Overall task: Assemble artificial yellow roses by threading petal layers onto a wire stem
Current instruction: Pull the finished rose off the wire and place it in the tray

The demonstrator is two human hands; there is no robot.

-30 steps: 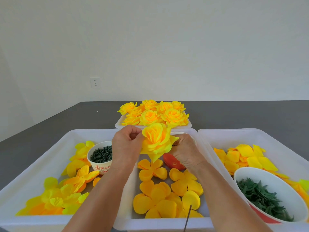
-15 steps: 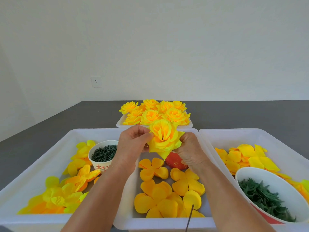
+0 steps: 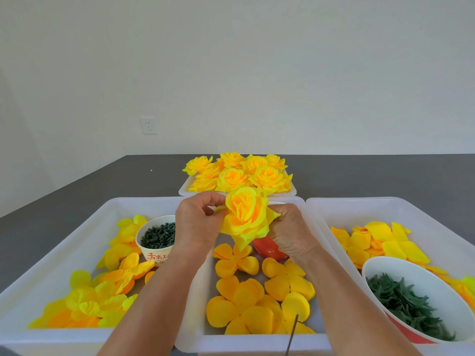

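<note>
the yellow rose is held in the centre of the frame, above the far end of the middle tray, between both hands. the left hand sits just left of the bloom; its thumb and curled fingers pinch an outer petal at the bloom's upper left edge. the right hand sits just right of and partly behind the bloom; its fingers are curled against the bloom's right side and underside, gripping it there. the fingertips of the right hand are hidden by the petals. the bloom opens toward the camera, with one pointed petal hanging down at its lower edge. the stem cannot be seen.

the middle tray holds flat orange-yellow petal layers, in the lower centre of the frame. a red object lies in this tray, partly hidden under the right hand. a thin wire stands at the lower edge of the frame.

the left tray holds loose yellow petal layers and a paper cup of dark green pieces. the right tray holds yellow petals and a bowl of green leaves. finished roses fill a small tray in the upper centre, beyond the hands, on the grey table.
</note>
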